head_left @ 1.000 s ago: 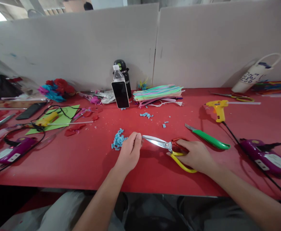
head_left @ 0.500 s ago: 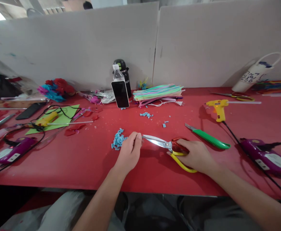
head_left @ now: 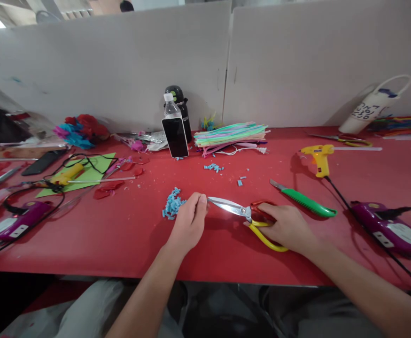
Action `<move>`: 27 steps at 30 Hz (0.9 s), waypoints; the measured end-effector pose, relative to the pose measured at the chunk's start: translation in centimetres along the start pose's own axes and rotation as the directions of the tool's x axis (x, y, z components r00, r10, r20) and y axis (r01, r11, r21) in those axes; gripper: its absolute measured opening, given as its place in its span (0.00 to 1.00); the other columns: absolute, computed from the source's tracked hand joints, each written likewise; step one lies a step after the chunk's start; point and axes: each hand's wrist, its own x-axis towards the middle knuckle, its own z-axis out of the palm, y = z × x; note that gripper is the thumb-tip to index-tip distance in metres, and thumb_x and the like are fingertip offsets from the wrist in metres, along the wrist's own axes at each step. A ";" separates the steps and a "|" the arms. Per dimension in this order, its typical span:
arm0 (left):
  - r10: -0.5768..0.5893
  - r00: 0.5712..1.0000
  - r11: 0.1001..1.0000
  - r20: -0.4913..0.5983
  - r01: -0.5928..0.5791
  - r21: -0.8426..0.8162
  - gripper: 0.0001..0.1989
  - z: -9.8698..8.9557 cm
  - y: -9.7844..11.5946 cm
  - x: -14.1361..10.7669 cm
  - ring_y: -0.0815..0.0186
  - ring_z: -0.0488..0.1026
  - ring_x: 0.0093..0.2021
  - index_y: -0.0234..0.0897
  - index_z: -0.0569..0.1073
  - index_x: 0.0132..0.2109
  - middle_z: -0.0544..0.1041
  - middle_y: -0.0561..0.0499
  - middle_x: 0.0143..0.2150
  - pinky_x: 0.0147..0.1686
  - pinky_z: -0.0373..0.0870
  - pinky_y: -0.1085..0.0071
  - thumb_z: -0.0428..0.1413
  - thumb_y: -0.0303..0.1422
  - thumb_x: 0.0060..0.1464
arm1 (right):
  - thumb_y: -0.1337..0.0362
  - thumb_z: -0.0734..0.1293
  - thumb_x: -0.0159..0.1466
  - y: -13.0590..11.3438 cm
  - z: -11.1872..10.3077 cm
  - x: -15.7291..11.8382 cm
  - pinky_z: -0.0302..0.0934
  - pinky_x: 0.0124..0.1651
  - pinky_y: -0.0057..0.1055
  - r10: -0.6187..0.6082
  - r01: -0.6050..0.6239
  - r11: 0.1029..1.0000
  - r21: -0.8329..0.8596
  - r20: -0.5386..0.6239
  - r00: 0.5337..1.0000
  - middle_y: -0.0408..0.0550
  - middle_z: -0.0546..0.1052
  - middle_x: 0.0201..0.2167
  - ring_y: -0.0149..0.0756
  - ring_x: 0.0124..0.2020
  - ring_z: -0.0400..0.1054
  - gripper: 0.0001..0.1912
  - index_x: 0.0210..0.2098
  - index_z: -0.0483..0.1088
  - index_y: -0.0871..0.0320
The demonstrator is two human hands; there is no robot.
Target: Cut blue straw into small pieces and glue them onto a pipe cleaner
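My right hand (head_left: pixel 284 225) is wrapped round the red and yellow handles of a pair of scissors (head_left: pixel 229 206), whose blades point left and look nearly closed. The blade tips reach the fingertips of my left hand (head_left: pixel 191 218), which is closed in a pinch; what it holds is too small to make out. Just left of that hand lies a pile of small light-blue pieces (head_left: pixel 172 203). Farther back are a smaller group of blue pieces (head_left: pixel 213 167) and a few loose bits (head_left: pixel 240 182).
A green cutter (head_left: pixel 309 203) and a yellow glue gun (head_left: pixel 320 157) lie at right, near a purple power strip (head_left: pixel 390 227). Behind are coloured pipe cleaners (head_left: pixel 231 136) and a phone (head_left: pixel 175 137) leaning on a bottle. Green paper (head_left: pixel 85 173) and another glue gun lie left.
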 end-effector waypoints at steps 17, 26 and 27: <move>0.027 1.000 0.999 0.003 -0.027 0.030 0.17 -0.1 0.0 0.0 0.71 0.58 0.26 0.38 0.58 0.30 0.60 0.56 0.25 0.29 0.55 0.70 0.41 0.40 0.67 | 0.45 0.67 0.57 0.1 0.1 0.1 0.45 0.26 0.30 0.013 -0.013 1.000 -0.025 0.013 1.000 0.45 0.75 0.22 0.37 0.23 0.67 0.19 0.28 0.68 0.54; 0.018 1.000 0.999 0.002 -0.018 0.026 0.17 -0.1 -0.1 0.1 0.71 0.57 0.26 0.38 0.58 0.31 0.60 0.57 0.25 0.29 0.55 0.71 0.41 0.41 0.68 | 0.44 0.67 0.57 0.0 0.0 0.0 0.44 0.25 0.30 0.021 -0.021 1.000 -0.013 0.019 1.000 0.44 0.74 0.21 0.36 0.22 0.66 0.19 0.27 0.68 0.54; 0.017 1.000 1.000 0.002 -0.017 0.027 0.17 -0.2 -0.1 0.1 0.71 0.57 0.26 0.38 0.58 0.31 0.60 0.56 0.25 0.28 0.55 0.71 0.41 0.41 0.68 | 0.44 0.67 0.57 0.0 0.0 0.0 0.45 0.26 0.30 0.021 -0.021 1.000 -0.014 0.020 1.000 0.44 0.75 0.22 0.36 0.22 0.66 0.19 0.28 0.68 0.54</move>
